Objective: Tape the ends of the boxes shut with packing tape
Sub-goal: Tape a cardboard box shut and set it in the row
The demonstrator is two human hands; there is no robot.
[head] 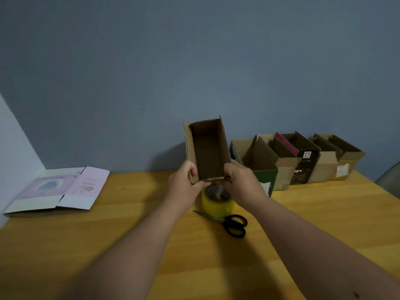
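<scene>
hands (213, 185) grip open rectangular corrugated cardboard box (206, 150)

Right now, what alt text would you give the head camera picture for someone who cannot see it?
Two bare hands, left hand and right hand, hold an open brown cardboard box above a wooden table. Below it sit a yellow tape roll and black scissors, with a row of open boxes to the right.

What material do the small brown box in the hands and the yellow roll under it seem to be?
Small brown box: likely matte corrugated cardboard, its cut edges looking fluted. Yellow roll: apparently glossy plastic packing tape, translucent, on a core.
</scene>
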